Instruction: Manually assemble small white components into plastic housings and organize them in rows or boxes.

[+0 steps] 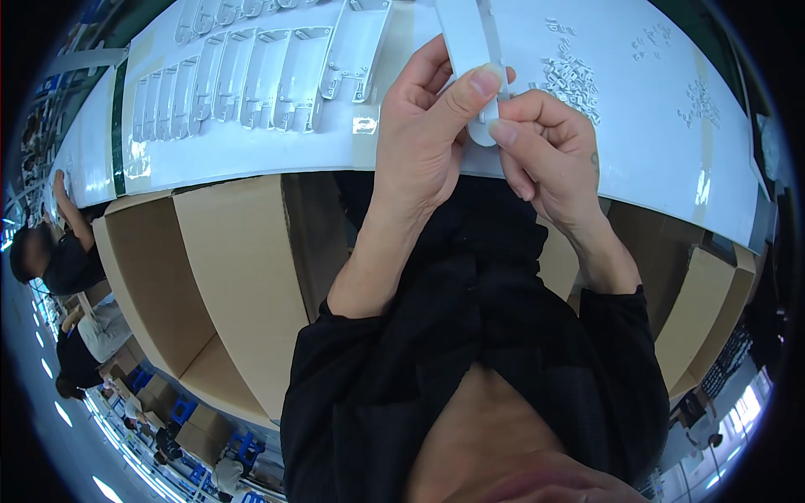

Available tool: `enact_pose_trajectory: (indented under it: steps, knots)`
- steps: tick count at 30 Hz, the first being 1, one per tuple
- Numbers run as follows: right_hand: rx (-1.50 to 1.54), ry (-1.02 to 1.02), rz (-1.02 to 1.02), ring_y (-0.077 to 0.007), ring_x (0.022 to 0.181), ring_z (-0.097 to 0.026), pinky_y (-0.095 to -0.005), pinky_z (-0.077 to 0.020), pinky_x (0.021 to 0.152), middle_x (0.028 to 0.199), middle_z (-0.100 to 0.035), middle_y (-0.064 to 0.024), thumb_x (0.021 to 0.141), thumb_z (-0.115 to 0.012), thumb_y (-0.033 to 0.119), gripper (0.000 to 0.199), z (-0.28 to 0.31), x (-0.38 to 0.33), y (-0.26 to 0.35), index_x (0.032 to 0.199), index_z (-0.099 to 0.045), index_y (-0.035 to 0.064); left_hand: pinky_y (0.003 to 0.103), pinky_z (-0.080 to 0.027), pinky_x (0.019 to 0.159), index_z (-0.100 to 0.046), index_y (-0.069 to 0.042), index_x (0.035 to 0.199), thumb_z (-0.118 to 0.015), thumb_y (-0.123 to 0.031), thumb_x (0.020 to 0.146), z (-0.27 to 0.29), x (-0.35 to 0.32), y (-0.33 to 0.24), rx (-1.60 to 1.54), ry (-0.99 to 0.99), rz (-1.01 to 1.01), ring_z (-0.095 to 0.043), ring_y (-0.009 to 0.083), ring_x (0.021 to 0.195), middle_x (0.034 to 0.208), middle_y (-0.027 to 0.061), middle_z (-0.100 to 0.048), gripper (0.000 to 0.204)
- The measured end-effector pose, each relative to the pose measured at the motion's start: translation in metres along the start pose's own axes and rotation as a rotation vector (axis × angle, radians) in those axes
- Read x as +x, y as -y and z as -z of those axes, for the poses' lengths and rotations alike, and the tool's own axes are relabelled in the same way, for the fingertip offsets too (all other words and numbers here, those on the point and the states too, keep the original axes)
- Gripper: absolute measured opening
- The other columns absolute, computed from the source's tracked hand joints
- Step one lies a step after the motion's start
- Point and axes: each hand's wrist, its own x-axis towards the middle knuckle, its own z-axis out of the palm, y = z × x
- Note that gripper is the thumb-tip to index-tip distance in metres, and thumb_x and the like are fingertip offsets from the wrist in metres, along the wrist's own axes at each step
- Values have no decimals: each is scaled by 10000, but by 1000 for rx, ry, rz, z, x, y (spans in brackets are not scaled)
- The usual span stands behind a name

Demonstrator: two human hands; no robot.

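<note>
Clamping a pale, elongated housing over the white table, the left hand lies along its left side; the right hand, nearer the rounded end, meets its right edge, exact grip unclear. The housing's long axis runs away from the person, far end slightly left, rounded end nearest. Similar housings lie leftward, small white pieces rightward.

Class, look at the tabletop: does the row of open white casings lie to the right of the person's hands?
No, the row of casings lies to the left of the left hand.
</note>
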Motion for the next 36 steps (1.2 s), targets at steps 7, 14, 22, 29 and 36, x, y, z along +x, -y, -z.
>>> enact_pose_trajectory:
  steps: [7,14,22,29,36]
  knots:
    - [143,31,-38,-51,443,-448,-173,-330,427,617,-584,-2,939,-653,19,71,-1,-2,-2,984,-686,-25,318,-516,942,-521,15,1369,-686,-69,936,-5,-3,4,-13,-21,-24,-663,251,1077,1193,180,-642,471]
    - [-683,117,209,-76,467,-440,-218,-389,469,655,-603,-22,897,-649,-52,97,22,0,28,968,-701,-14,436,-540,957,-559,17,1297,-584,-240,986,1,-17,-4,158,-103,-184,-649,340,1129,1224,234,-630,405]
    - [-1320,189,616,-176,668,-556,-264,-458,614,780,-646,-58,879,-718,83,109,78,39,69,972,-730,27,422,-536,966,-521,-3,1218,-523,-191,974,12,-23,-26,-7,-58,-17,-597,351,1169,1328,242,-555,307]
    - [-1526,430,1085,-167,581,-566,-247,-446,521,722,-646,-84,926,-658,39,53,94,81,75,943,-677,-8,438,-533,973,-517,-20,1170,-511,-183,977,17,-26,-22,-40,-138,-10,-588,362,1177,1322,246,-554,253]
    - [-1890,211,658,-204,795,-574,-295,-489,719,869,-652,-69,920,-699,126,120,78,76,53,965,-718,16,451,-550,948,-527,23,1187,-522,-206,974,19,-32,-20,-26,-194,-15,-603,374,1148,1304,253,-547,313]
